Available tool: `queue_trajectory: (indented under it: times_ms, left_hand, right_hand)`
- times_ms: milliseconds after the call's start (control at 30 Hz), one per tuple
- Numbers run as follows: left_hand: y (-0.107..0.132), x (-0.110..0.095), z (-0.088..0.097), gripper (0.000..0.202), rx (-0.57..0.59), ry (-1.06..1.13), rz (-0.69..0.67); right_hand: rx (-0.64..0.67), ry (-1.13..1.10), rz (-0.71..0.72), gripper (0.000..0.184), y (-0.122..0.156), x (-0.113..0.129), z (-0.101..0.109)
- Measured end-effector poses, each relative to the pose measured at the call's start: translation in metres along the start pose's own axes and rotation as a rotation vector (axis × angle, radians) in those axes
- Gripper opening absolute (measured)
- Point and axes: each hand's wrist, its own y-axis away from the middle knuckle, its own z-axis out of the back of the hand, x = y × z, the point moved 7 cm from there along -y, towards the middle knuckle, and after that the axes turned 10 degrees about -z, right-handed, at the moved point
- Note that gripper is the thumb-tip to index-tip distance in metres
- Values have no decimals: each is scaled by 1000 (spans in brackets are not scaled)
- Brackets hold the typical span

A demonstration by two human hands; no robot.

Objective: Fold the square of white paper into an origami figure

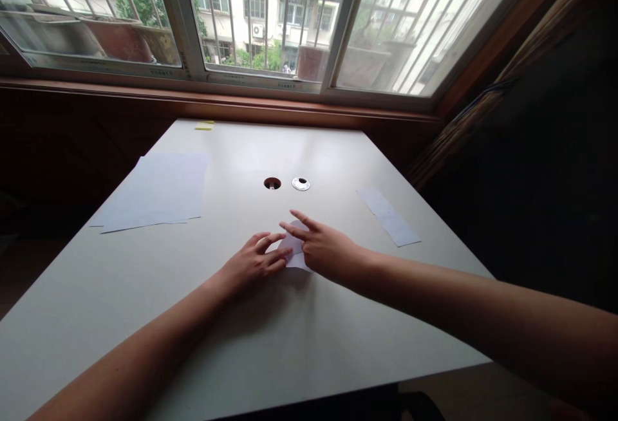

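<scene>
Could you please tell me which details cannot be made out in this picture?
In the head view:
Small paper: partly covered by the left hand and right hand.
Stacked sheets: number unclear, the top one covers others.
Lettering on the window frame: too small.
Dark object at the bottom: cut off by the picture's edge.

We have daylight coming through the window, bright enough to wash out the buildings toward the right, while the room is dim and sinks almost to black there. We see a soft sheen on the far part of the surface and blurry shadows below the left hand and right hand. Wide-angle distortion slants the window frame and stretches the arms toward the edges.
</scene>
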Motion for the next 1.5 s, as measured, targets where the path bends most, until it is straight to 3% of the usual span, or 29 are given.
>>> queue_trajectory:
  times_ms: [67, 200, 367, 567, 767, 1100, 1167, 1300, 1433, 1500]
  left_hand:
    - [0, 1, 1, 29, -11, 28, 13]
    - [-1, 2, 1, 28, -5, 86, 39]
    - [1, 6, -1, 20, -30, 146, 97]
    - [-4, 9, 5, 15, -128, 292, 100]
    - [-2, 16, 7, 14, -176, 379, 162]
    - [1, 18, 4, 14, -206, 385, 191]
    - [1, 18, 5, 15, -199, 374, 190]
    - [1, 17, 4, 15, -178, 353, 186]
    - [2, 15, 1, 14, -150, 328, 170]
    - [1, 14, 1, 15, -136, 312, 162]
  right_hand:
    - [4, -5, -22, 10, -4, 1, -7]
    - [-108, -59, -68, 18, -3, -2, -6]
    - [-205, -114, -80, 26, 10, -12, 11]
    - [-227, -347, -85, 15, 24, -35, 32]
    - [-296, -482, -260, 12, 33, -47, 29]
    - [-500, -612, -577, 2, 38, -22, 8]
    - [-563, -693, -653, 12, 40, -19, 1]
    - [-715, -930, -747, 63, 46, -15, -17]
    - [-685, -1200, -776, 96, 44, -17, -52]
    - [-586, -1346, -754, 105, 40, -18, -71]
